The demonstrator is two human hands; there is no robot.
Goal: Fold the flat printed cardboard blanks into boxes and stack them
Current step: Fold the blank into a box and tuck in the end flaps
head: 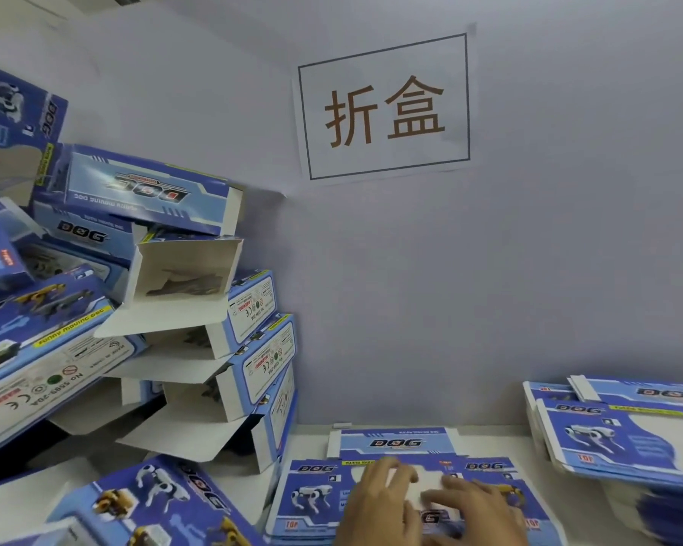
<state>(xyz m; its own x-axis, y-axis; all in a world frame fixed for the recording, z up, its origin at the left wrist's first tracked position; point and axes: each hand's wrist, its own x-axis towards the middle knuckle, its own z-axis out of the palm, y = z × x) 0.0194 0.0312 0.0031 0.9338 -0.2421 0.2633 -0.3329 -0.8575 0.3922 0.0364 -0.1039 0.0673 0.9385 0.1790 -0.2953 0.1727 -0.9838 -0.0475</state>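
A flat blue cardboard blank (320, 494) printed with a robot dog and "DOG" lies on the white table at the bottom centre. My left hand (383, 502) rests on its middle with fingers spread flat. Beside it, my right hand (478, 510) lies on the same blank, fingers stretched toward the left hand. A stack of flat blanks (623, 439) sits at the right. Several folded boxes (198, 348) with open ends are piled high on the left.
A grey wall stands close behind the table, with a paper sign (385, 108) taped to it. More folded boxes (143, 502) lie at the bottom left. A strip of bare white table (312, 439) shows between the box pile and the blank.
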